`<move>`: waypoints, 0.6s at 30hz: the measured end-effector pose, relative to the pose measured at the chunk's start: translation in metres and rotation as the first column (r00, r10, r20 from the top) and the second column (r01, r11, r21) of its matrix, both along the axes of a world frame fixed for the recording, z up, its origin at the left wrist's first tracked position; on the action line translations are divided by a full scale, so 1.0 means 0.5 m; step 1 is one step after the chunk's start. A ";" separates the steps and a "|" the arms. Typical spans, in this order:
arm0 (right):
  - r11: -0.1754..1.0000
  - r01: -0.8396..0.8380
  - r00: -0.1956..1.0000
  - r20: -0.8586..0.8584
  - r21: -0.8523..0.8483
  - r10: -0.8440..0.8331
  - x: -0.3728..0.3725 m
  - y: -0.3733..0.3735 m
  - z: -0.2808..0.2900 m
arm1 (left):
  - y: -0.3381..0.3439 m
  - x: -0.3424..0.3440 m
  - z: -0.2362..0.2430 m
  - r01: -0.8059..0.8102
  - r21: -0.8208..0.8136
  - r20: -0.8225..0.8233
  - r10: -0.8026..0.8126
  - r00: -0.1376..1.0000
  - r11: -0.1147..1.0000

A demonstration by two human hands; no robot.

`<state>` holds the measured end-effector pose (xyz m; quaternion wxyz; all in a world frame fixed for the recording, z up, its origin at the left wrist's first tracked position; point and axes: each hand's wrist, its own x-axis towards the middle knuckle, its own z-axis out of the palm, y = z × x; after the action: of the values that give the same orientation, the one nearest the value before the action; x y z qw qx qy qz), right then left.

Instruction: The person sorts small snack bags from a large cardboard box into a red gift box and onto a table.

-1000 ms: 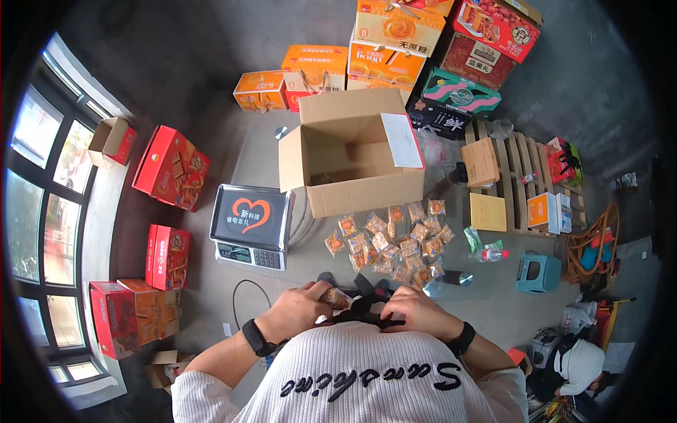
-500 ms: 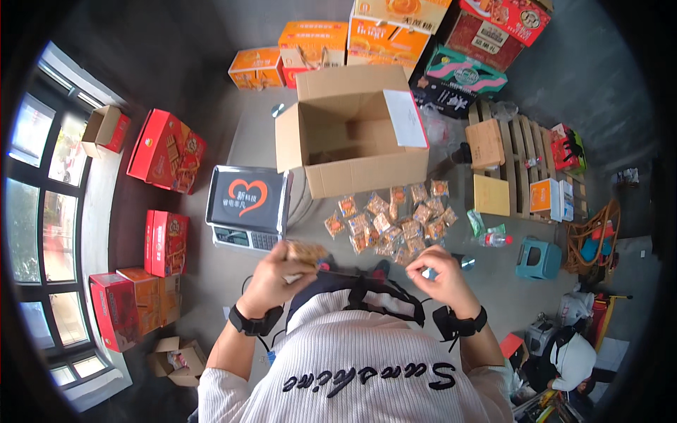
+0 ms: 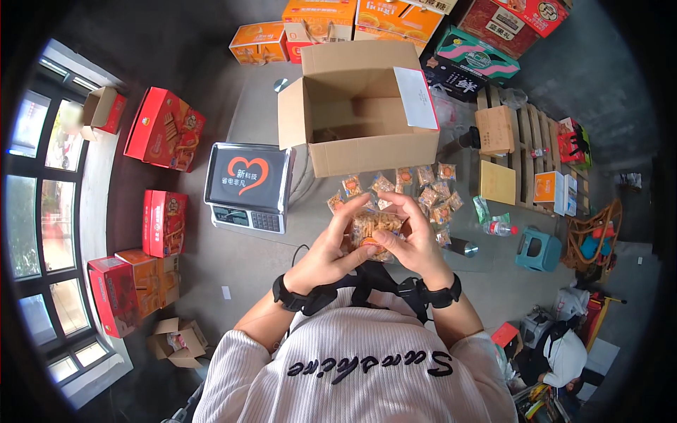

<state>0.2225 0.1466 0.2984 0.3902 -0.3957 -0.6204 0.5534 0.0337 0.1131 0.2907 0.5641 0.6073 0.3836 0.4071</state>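
Note:
My left hand (image 3: 330, 248) and my right hand (image 3: 417, 243) come together in front of my body, curved round several small clear snack packets (image 3: 368, 227) with golden-brown pieces inside. Both thumbs lie on top of the bunch, and my fingers partly cover it. Beyond and to the right of my hands, more of these packets (image 3: 441, 213) are scattered on the grey tabletop (image 3: 310, 229). An open cardboard box (image 3: 374, 156) stands just past them, with a white sheet on its right flap. To the left sits a digital scale (image 3: 247, 185) with a bare black tray.
Orange cartons (image 3: 319, 21) line the far side. Red gift boxes (image 3: 166, 130) stand at the left by the windows. On the right are a wooden pallet (image 3: 525, 134), a clear bottle (image 3: 499, 228) with a red cap, a blue stool (image 3: 539, 249) and another person (image 3: 564, 356).
My left hand has moved right with its packets, and my right hand has moved left to meet it. Fewer packets show loose on the table, some now between or behind my hands.

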 end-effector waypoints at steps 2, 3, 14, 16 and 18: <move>0.997 0.027 0.999 0.020 0.069 -0.028 -0.003 0.000 -0.021 | -0.009 0.006 0.008 -0.007 -0.198 0.207 0.049 0.977 0.980; 0.997 0.029 0.998 -0.060 -0.071 -0.033 0.003 -0.005 -0.029 | -0.013 0.001 0.000 0.008 -0.272 0.273 0.069 0.959 0.962; 0.692 0.020 0.903 -0.284 -0.722 -0.323 -0.006 -0.049 -0.097 | 0.011 -0.008 -0.026 0.137 0.460 -0.384 0.058 0.921 0.877; 0.743 0.007 0.919 -0.289 -0.669 -0.269 -0.002 -0.038 -0.090 | 0.013 -0.010 -0.038 0.113 0.510 -0.374 0.102 0.922 0.853; 0.789 -0.008 0.932 -0.291 -0.614 -0.217 0.001 -0.036 -0.067 | 0.007 -0.015 -0.048 -0.028 0.292 -0.119 0.065 0.991 0.956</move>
<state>0.2232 0.1287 0.2651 0.3762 -0.4301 -0.3087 0.7604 0.0262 0.1166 0.2669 0.4338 0.6988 0.3692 0.4327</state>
